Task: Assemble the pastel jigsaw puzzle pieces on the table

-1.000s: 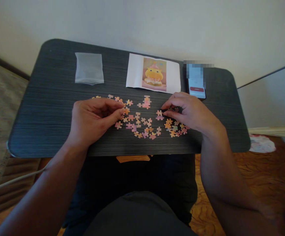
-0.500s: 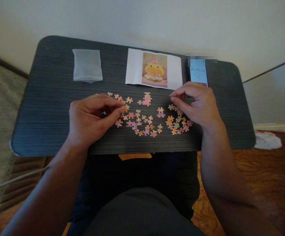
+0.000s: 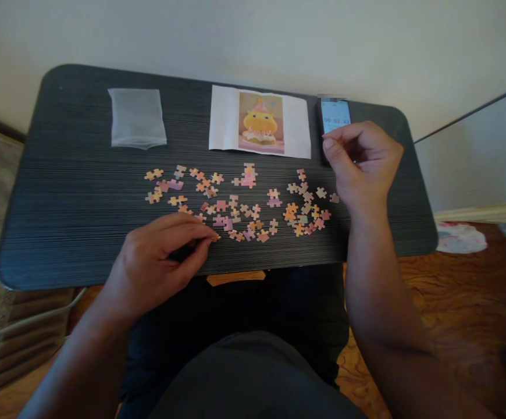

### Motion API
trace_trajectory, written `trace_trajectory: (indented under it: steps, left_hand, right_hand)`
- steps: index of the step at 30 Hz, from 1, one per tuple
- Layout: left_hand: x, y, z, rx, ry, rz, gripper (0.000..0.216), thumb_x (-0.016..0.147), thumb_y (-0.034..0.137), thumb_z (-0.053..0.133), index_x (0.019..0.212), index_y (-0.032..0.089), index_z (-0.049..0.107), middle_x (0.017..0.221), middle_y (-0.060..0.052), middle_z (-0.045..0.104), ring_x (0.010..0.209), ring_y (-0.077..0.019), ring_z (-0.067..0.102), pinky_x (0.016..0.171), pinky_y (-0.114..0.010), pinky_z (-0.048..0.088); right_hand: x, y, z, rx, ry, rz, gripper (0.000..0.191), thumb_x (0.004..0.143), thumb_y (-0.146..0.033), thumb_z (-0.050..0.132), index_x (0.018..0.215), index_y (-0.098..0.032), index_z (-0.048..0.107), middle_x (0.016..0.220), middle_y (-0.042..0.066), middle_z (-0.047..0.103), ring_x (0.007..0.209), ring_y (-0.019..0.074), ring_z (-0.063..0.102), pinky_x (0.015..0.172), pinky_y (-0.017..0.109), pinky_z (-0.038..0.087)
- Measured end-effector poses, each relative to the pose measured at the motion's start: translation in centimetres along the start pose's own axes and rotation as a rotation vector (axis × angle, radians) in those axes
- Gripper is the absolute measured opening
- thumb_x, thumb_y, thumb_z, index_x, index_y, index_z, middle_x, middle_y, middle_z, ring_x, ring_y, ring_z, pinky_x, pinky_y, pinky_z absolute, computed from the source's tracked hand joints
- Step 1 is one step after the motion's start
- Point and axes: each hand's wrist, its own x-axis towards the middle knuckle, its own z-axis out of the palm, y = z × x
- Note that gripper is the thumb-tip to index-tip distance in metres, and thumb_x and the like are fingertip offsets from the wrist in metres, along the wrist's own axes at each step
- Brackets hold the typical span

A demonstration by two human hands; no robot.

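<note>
My left hand is low over the front of the table, thumb and forefinger pinched on a small orange jigsaw piece. Most of that piece is covered by the fingertips. Over the lower part of a phone, my right hand is closed in a pinch; whatever its fingertips hold, if anything, is too small to make out. Loose jigsaw pieces lie scattered between the hands. A few pink pieces joined together sit near the middle, and a curved cluster lies left of my right wrist.
Behind the pieces lies a creased white sheet with a printed picture of a yellow figure and a cake. A clear plastic bag rests at the back left of the dark table. The wall stands behind the table.
My left hand has moved toward the front edge, uncovering pieces on the left. My right hand has lifted away from the right-hand pieces toward the phone. The view has shifted slightly right.
</note>
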Motion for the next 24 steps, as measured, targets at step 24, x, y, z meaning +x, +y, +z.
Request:
trace_trajectory:
  steps: [24]
  left_hand:
    - [-1.3, -0.3, 2.4, 0.316, -0.019, 0.234, 0.049, 0.1, 0.019, 0.076, 0.149, 0.019, 0.07, 0.149, -0.014, 0.076, 0.143, -0.0385, 0.067, 0.12, -0.063, 0.053]
  right_hand:
    - [-0.3, -1.3, 0.1, 0.007, -0.066, -0.068, 0.006, 0.098, -0.034, 0.08, 0.095, -0.03, 0.082, 0.081, 0.001, 0.069, 0.066, 0.0189, 0.057, 0.066, 0.04, 0.048]
